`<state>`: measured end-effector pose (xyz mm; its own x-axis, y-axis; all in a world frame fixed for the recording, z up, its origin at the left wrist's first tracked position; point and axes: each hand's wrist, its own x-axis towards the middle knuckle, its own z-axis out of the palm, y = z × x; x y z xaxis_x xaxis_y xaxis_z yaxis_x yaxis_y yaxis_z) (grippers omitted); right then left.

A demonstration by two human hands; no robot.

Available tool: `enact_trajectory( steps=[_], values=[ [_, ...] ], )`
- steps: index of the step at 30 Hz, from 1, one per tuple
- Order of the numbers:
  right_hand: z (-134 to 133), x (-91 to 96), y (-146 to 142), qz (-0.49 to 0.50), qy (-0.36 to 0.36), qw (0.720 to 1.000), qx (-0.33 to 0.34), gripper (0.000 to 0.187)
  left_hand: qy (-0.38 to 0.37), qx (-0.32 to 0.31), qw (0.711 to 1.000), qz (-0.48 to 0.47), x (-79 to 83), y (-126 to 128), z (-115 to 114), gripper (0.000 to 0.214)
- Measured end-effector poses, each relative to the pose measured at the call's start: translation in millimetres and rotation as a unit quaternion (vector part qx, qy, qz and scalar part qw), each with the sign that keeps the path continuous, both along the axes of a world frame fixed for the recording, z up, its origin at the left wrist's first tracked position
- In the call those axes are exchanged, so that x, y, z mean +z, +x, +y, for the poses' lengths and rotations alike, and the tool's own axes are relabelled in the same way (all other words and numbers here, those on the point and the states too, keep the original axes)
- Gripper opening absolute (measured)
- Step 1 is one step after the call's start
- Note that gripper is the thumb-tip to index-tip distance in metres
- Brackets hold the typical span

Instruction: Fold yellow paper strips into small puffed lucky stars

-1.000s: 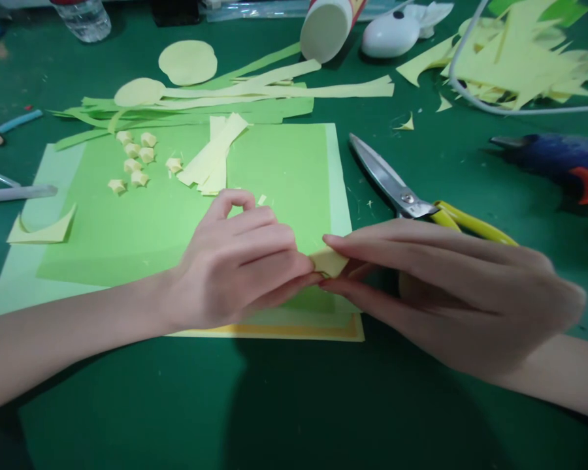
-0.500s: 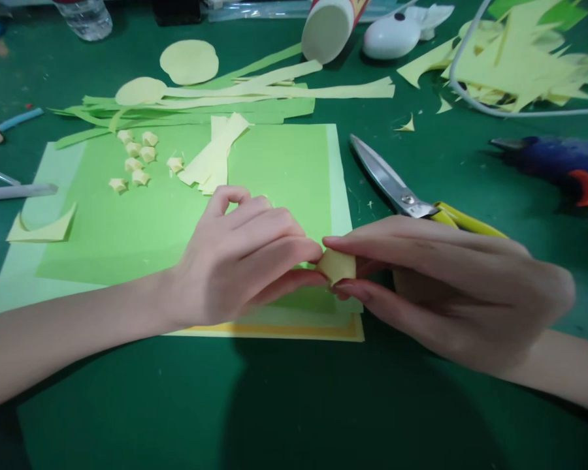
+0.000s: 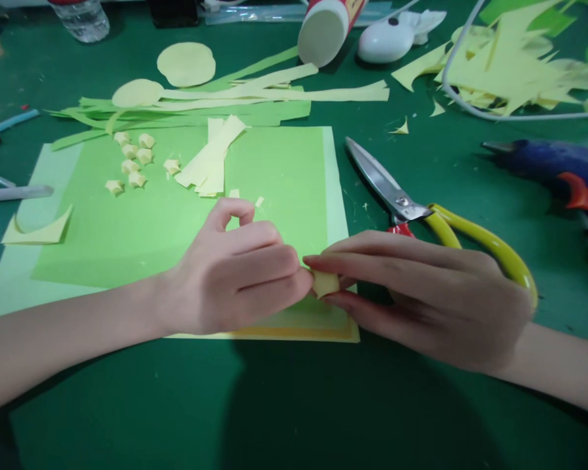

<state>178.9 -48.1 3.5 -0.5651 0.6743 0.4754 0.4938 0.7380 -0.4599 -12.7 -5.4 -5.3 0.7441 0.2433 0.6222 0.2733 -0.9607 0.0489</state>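
Observation:
A small pale-yellow folded paper star (image 3: 326,284), five-sided, is held up over the right front part of the green sheets. My right hand (image 3: 436,300) pinches it between thumb and fingertips from the right. My left hand (image 3: 245,274) is closed, its fingers curled and the index finger and thumb pressed at the star's left edge; the exact grip there is partly hidden. Several finished paper stars (image 3: 137,154) lie at the back left of the green paper (image 3: 279,156). Beside them rest short pale-yellow paper strips (image 3: 213,156), crossed over each other.
Scissors (image 3: 402,199) with yellow handles lie behind my right hand. A blue glue gun (image 3: 543,163) is at the right. Long paper strips (image 3: 274,94), a tipped paper cup (image 3: 321,32), a white mouse-shaped object (image 3: 385,44) and yellow scraps (image 3: 509,72) are at the back.
Both hands have shifted slightly left and down with the star. My left fingers have curled tighter at its edge, and more of the scissors' handles shows.

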Motion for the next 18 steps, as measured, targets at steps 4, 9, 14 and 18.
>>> enact_trajectory(
  steps=[4,9,14,18],
  values=[
    [-0.7,0.0,-1.3,0.007,0.005,1.000,0.010,0.014,0.030,-0.022,0.999,0.004,3.7,-1.0,-0.9,0.023],
    [-3.2,1.5,-3.2,0.038,0.012,0.998,-0.056,0.012,0.026,0.012,1.000,0.007,5.1,0.4,-0.9,0.028],
    [-4.0,0.1,-0.7,0.017,0.025,0.998,-0.048,0.013,0.019,0.022,1.000,0.011,3.1,-1.1,0.5,0.025],
    [-4.3,0.1,-0.8,0.030,0.004,0.998,-0.049,0.016,0.006,0.027,1.000,0.011,1.9,-2.9,1.5,0.014]
  ],
)
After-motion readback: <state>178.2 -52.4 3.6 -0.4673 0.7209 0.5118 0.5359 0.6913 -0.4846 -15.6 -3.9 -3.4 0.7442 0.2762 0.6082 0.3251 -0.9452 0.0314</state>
